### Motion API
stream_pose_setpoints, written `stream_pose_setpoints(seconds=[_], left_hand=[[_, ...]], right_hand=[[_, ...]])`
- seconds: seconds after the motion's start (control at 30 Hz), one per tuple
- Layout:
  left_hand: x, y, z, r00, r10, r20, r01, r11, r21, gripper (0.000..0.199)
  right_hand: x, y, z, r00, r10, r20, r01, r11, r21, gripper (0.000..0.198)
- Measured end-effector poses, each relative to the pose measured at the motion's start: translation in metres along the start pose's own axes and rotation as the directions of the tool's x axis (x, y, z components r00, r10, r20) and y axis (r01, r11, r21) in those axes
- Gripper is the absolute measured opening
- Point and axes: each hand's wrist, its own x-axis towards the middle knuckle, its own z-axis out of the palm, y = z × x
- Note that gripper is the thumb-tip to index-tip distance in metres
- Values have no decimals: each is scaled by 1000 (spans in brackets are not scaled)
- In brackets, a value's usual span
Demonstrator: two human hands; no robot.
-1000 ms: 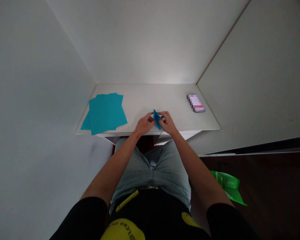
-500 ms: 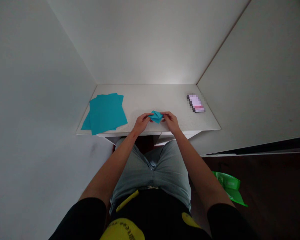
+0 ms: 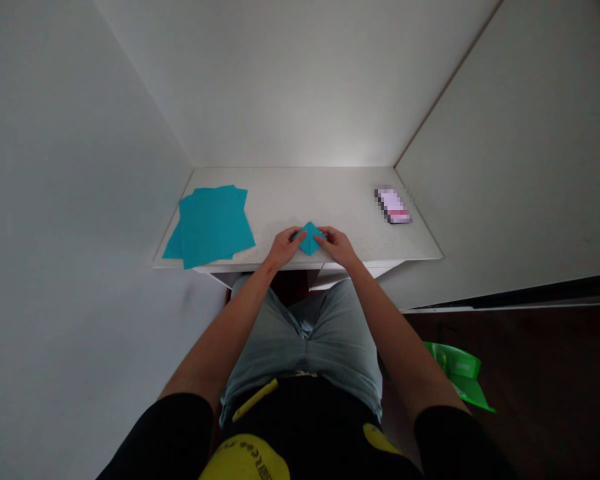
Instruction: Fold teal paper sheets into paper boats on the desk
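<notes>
A small folded blue paper (image 3: 310,241), diamond-shaped with a crease down its middle, lies between my two hands near the table's front edge. My left hand (image 3: 285,245) pinches its left corner, thumb on top and fingers behind. On the opposite corner, my right hand (image 3: 338,244) grips in the same way, its thumb pressed on the upper face. The underside of the paper and some fingertips are hidden.
Blue paper sheets (image 3: 215,227) lie overlapping on the left of the white table (image 3: 300,190). A phone (image 3: 393,205), partly pixelated, rests at the right. Walls enclose the table's back and sides. A green visor (image 3: 457,373) is low on the right.
The folded paper has gone from a loose, partly opened shape to a flatter diamond. Both thumbs have moved onto its upper face.
</notes>
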Motion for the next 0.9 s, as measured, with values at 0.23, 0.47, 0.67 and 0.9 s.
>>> stream_pose_setpoints(seconds=[0.23, 0.47, 0.67, 0.9], left_hand=[[3, 3, -1, 999, -30, -35, 28, 998, -56, 38], [8, -10, -5, 969, -115, -218, 43, 949, -312, 48], [13, -18, -3, 935, -227, -273, 55, 852, -520, 54], [3, -2, -7, 978, -106, -181, 49, 955, -293, 54]], right_hand=[[2, -9, -1, 998, 15, -65, -19, 998, -59, 53], [4, -6, -4, 966, 16, -259, 14, 993, 114, 53], [4, -6, -5, 951, 69, -302, 11, 967, 255, 60], [3, -8, -3, 965, 93, -247, -28, 966, 256, 62]])
